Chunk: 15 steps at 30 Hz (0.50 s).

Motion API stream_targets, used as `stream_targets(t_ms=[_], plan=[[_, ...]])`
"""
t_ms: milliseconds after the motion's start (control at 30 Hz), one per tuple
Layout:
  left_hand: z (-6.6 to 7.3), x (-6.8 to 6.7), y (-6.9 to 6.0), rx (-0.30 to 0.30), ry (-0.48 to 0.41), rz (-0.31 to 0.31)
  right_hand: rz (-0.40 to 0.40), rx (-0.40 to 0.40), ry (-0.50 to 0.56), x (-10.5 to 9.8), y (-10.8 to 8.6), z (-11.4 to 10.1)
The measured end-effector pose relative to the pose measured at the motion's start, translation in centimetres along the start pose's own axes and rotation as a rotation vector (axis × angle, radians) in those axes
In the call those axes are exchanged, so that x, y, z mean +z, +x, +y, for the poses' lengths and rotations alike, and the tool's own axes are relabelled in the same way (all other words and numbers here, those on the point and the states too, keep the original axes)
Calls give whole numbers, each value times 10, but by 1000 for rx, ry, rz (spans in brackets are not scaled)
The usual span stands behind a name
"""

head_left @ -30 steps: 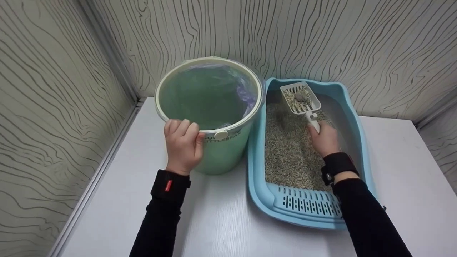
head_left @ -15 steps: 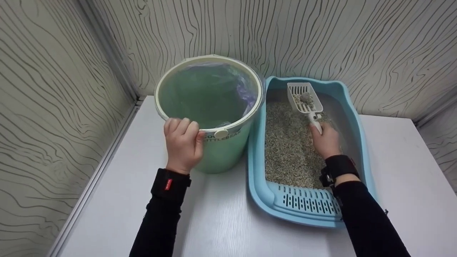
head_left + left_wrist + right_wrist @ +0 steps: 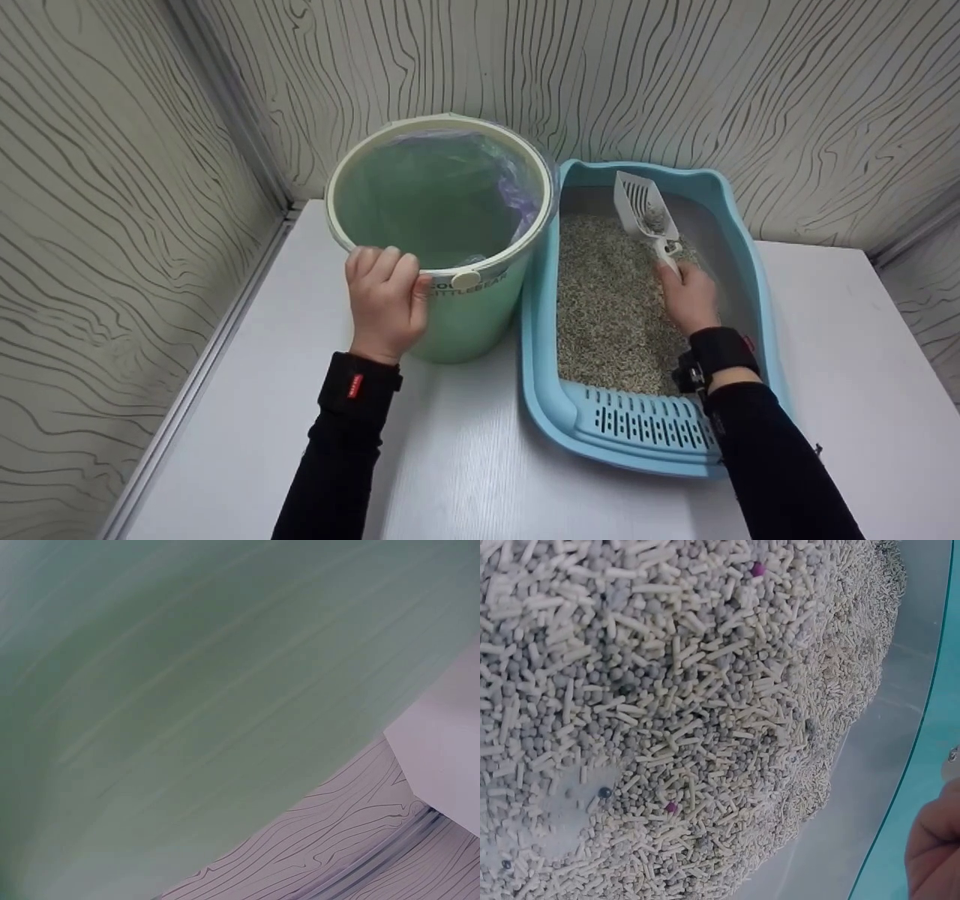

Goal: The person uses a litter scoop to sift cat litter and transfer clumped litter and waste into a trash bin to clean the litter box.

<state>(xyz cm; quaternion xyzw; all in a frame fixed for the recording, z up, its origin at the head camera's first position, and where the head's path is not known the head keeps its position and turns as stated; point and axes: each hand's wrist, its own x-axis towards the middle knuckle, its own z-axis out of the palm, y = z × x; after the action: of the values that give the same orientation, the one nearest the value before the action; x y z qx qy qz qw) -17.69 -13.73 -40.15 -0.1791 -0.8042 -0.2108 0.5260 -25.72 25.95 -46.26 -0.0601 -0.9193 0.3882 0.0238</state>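
In the head view my left hand [image 3: 385,306] grips the near rim of a green trash bin [image 3: 469,322] lined with a thin purple-tinted bag [image 3: 517,199]. My right hand [image 3: 690,298] holds a white slotted litter scoop [image 3: 625,210] by its handle. The scoop is tilted above the litter, with a small greyish clump and some grains [image 3: 655,219] near its handle end. Below it, pellet litter [image 3: 611,315] lies in a blue litter box [image 3: 535,360]. The left wrist view is filled mostly by the bin's wall [image 3: 225,690]. Only part of my right hand [image 3: 936,851] shows in the right wrist view.
Bin and litter box stand side by side on a white table [image 3: 457,465]. A slotted blue step [image 3: 645,427] forms the box's near end. Wood-patterned walls [image 3: 480,60] rise behind and at both sides.
My right hand has shifted slightly right, tilting the scoop. Loose litter has dropped through its slots, so less lies in it. The left hand stays on the bin's rim.
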Motion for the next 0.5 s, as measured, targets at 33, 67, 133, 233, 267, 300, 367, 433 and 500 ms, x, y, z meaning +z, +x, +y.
stream_targets(t_ms=[33, 67, 133, 233, 267, 300, 367, 433, 500], plan=[[0, 0, 0, 1, 0, 1, 7, -7, -16, 0, 0, 0], [0, 0, 0, 1, -1, 1, 18, -15, -34, 0, -1, -1], [0, 0, 0, 0, -2, -2, 44, -36, -83, 0, -2, -3], [0, 0, 0, -3, -3, -7, 96, -74, -191, -1, -3, -7], [0, 0, 0, -4, -2, -7, 112, -87, -229, -1, -4, -9], [0, 0, 0, -4, 0, -7, 129, -105, -268, 0, -5, -10], [0, 0, 0, -2, 2, -7, 165, -148, -345, 0, -7, -13], [-1, 0, 0, 2, 3, -4, 201, -193, -404, 1, -9, -16], [-1, 0, 0, 4, 2, -3, 231, -227, -434, 2, -11, -17]])
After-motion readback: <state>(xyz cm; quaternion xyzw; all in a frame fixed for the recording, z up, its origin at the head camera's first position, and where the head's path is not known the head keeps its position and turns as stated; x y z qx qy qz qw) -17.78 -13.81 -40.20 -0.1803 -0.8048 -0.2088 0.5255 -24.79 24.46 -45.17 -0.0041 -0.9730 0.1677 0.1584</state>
